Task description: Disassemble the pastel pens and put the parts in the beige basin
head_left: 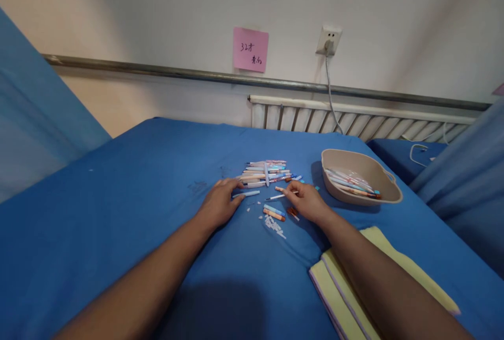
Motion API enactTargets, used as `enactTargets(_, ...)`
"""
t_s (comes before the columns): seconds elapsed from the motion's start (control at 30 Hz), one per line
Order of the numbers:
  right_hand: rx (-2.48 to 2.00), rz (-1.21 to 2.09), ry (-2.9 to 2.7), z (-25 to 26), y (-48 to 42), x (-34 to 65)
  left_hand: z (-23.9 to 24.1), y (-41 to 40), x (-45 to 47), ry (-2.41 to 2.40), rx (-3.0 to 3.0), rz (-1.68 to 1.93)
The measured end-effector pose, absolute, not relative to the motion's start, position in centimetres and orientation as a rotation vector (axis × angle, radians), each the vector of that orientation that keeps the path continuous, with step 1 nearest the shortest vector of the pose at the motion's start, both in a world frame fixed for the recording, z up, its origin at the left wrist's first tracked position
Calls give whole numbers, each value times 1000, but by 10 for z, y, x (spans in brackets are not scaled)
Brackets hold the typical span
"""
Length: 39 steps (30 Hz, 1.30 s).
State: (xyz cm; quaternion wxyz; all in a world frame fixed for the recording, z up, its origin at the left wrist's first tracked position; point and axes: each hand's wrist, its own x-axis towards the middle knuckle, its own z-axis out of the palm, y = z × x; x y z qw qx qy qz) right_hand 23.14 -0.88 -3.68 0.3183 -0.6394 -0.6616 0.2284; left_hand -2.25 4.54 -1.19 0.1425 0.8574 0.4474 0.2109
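My left hand [220, 202] is closed, thumb and fingers on one end of a light blue pen barrel [251, 193] low over the blue sheet. In a pinch, my right hand [306, 201] holds a thin white pen refill [274, 197] with a dark tip pointing left. Just behind both hands lies a pile of pens [258, 171], one light blue piece lying across it. Between my forearms are a few blue and orange pen parts [274, 214], a heap of small white pieces [273, 225] and some brown parts [292, 212].
A beige basket [388, 190] with pens in clear wrapping stands to the right. A folded yellow towel [334, 298] lies under my right forearm. Behind the blue-covered bed [118, 214] are a radiator [291, 114], a rail and a wall socket [329, 40] with a cable. Blue curtains hang at both sides.
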Motion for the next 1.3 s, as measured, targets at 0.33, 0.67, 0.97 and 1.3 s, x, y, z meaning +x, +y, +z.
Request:
enactTargets(0.33,-1581,561,-1799,-43,-7,212,-16,39,-11,1087,2666,453)
enactTargets(0.67,-1591,566,-1796,-45,-6,211,-12,38,-8,1090,2668,454)
enactTargets(0.97,-1649,507,-1861,-38,-6,204,-13,38,-8,1104,2665,439)
enactTargets(1.3,-1652,531,-1867,-38,-5,199,-14,38,-8,1112,2658,447)
